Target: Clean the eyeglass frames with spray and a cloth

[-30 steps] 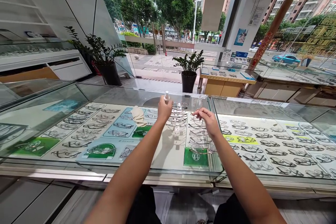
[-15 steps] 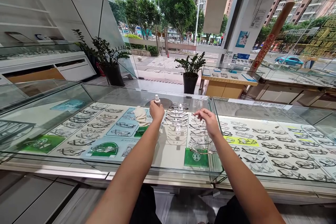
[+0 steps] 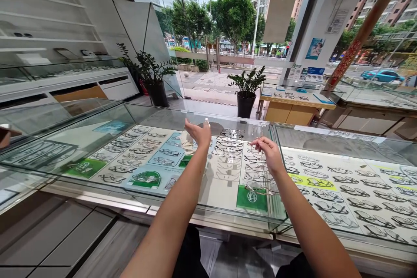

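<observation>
My left hand (image 3: pixel 198 134) is over the glass counter, its fingers stretched out and spread to the left. A small bottle with a white cap (image 3: pixel 206 120) shows just behind that hand; most of the bottle is hidden. A beige cloth (image 3: pixel 186 143) lies crumpled to the left of the hand. My right hand (image 3: pixel 267 152) pinches a thin-framed pair of eyeglasses (image 3: pixel 257 130), whose clear lenses are hard to make out. Between and below the hands, rows of eyeglasses (image 3: pixel 229 144) are laid out, with a green card (image 3: pixel 251 198) near the front.
Glass display cases (image 3: pixel 228 217) run across the front, with more eyeglasses (image 3: pixel 345 179) on the right and left. Potted plants (image 3: pixel 246 104) stand beyond the counter, before the window. A wooden-fronted display table (image 3: pixel 286 113) is behind to the right.
My left hand has opened its fingers from around the small bottle, whose cap still shows behind it. The right hand keeps its pinch on the eyeglasses. The view has turned a little left.
</observation>
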Demonstrator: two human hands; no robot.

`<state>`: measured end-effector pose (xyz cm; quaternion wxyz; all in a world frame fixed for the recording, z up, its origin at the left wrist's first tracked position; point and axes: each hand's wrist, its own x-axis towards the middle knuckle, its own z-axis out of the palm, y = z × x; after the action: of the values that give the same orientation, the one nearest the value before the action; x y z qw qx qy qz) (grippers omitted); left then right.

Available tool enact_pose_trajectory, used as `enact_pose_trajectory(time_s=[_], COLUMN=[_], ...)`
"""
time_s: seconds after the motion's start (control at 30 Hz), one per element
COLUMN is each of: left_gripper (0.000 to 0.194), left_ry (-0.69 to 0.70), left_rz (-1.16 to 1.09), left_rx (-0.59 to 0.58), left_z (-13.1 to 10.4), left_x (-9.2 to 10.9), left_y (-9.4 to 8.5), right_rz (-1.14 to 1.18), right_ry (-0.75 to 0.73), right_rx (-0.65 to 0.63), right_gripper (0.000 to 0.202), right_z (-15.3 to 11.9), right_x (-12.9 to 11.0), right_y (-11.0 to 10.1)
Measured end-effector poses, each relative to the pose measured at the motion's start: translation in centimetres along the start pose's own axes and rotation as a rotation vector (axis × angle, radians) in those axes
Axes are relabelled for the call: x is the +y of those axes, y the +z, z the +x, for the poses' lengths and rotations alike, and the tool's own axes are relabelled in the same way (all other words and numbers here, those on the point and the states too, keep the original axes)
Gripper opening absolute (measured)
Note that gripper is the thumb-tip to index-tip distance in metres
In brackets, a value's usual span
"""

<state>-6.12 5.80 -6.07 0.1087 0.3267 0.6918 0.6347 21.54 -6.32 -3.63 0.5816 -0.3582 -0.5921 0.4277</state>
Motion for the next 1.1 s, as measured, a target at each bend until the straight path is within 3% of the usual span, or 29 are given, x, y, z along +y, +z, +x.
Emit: enact_pose_trajectory(time_s=[0.1,0.23,0.43,0.57,0.77,0.87,0.97,1.1], left_gripper=[0.073,0.047,0.027,0.021,0.032,0.036,0.034,0.038], left_ry=[-0.234,-0.447,-0.558,-0.436,-0.12,0.066,0.23,0.309], left_rz=[-0.154,-0.219,-0.253,-0.332,-0.591,-0.829,-0.926,-0.976], left_rx=[0.018,-0.014,0.04,0.131,0.148,0.063,-0.1,-0.289], left_z=[1.5,3.5,3.9,3.8,2.2,-0.2,-3.1,-6.1], left_x=[0.1,-0.8,-1.7,-0.2,5.1,7.3,8.8,10.0], left_y=[-0.9,-1.6,-2.0,-2.7,-4.2,-4.7,-5.1,-5.6], right_rz=[0.025,0.045,0.054,0.049,0.044,0.05,0.063,0.092], right_ry=[0.011,0.01,0.01,0.004,-0.009,-0.015,-0.021,-0.027], right_rx=[-0.005,-0.002,-0.007,-0.006,0.018,0.03,0.051,0.07], right_gripper=[0.024,0.024,0.023,0.024,0.026,0.027,0.027,0.025], right_z=[0.0,-0.1,-0.1,-0.1,0.2,0.4,0.6,0.8], right_x=[0.1,0.2,0.3,0.1,0.2,0.2,0.1,0.2], right_y=[0.0,-0.1,-0.2,-0.1,-0.2,-0.4,-0.6,-0.8])
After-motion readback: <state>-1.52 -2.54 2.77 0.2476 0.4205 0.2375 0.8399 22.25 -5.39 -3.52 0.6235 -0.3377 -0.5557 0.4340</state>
